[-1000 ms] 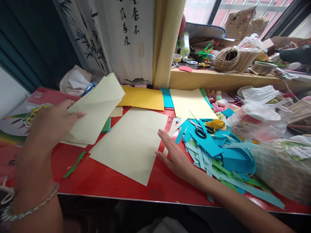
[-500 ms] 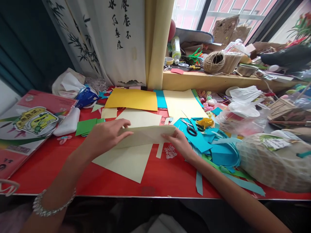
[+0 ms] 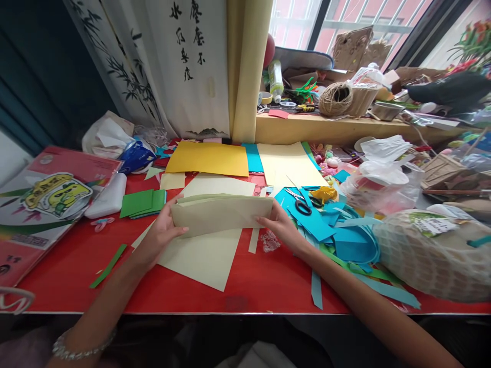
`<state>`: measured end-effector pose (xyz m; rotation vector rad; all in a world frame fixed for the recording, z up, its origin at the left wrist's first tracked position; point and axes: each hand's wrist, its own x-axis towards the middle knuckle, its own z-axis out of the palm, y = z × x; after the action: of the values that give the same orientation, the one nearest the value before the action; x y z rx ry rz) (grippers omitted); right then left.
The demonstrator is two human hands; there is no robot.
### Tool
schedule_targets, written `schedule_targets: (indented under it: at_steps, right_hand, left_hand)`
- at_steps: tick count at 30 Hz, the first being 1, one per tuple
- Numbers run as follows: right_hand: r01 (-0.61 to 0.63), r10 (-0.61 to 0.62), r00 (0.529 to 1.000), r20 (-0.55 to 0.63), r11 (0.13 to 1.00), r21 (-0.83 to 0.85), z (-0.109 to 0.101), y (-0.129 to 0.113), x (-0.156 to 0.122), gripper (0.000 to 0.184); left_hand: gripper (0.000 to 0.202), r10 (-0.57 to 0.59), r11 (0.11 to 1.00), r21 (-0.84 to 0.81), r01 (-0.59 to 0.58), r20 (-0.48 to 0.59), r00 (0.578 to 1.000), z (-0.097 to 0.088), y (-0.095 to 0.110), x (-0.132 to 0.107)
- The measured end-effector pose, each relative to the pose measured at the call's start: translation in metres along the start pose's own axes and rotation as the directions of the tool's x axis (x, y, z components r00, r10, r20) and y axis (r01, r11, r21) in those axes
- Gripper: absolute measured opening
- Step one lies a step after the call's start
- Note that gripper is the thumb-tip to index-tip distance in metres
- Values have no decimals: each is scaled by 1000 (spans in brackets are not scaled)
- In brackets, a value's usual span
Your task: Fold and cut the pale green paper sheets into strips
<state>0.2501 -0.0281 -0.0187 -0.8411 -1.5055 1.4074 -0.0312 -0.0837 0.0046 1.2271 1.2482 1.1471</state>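
A folded stack of pale cream paper (image 3: pixel 220 213) is held up between both hands above the red table (image 3: pixel 245 286). My left hand (image 3: pixel 159 236) grips its left end, thumb in front. At the stack's right end my right hand (image 3: pixel 279 225) pinches the paper. A flat cream sheet (image 3: pixel 199 258) lies on the table right under the stack. Black-handled scissors (image 3: pixel 303 205) rest on a heap of blue and green paper strips (image 3: pixel 345 240) just right of my right hand.
Yellow (image 3: pixel 209 158), blue and cream sheets lie at the back of the table. Green squares (image 3: pixel 141 202) and a printed folder (image 3: pixel 42 204) sit to the left. Plastic bags (image 3: pixel 429 250) crowd the right side. A cluttered windowsill (image 3: pixel 337 125) holds a twine ball (image 3: pixel 337 99).
My left hand carried the cream sheets from the left to the middle. Both hands have come together on them, and the sheets are now a folded stack held by its two ends.
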Motion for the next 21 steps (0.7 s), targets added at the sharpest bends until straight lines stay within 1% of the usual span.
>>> schedule_targets:
  at_steps: [3,6,9,11,13,16,19,21]
  right_hand:
    - [15,-15,1000,-14,1000,-11,-1,1,0,24]
    - [40,-40,999,-7,999,-18,-1,-2,-1,23]
    - [12,-14,1000,-21,998,-56,0,-5,-3,26]
    - [-9,7,1000,-28,997,-83,0,-6,-4,22]
    - [-5,3,1000,-20,996,-94,2,-7,-5,18]
    - [17,-19,1000,-12,996,-93,3,-6,-6,18]
    - [8,-9,1000,-16,998,-68,5,-3,-6,19]
    - [-2,0,1000,-31,999,-55,5,-2,-6,21]
  left_hand:
    - [67,43,997,59,-40,-43,998,3,-1,1]
    - [55,95,990,113,-85,-83,992,2,-4,2]
    - [45,86,991,106,-76,-92,992,1,-8,2]
    - [37,79,993,98,-70,-98,992,1,-10,3]
    - [31,97,991,102,-86,-103,990,1,-10,3]
    - [34,96,986,143,-80,-105,990,0,-8,3]
    - [41,54,975,218,-32,-95,994,-1,-5,3]
    - [40,50,970,240,-31,-74,996,-2,-3,2]
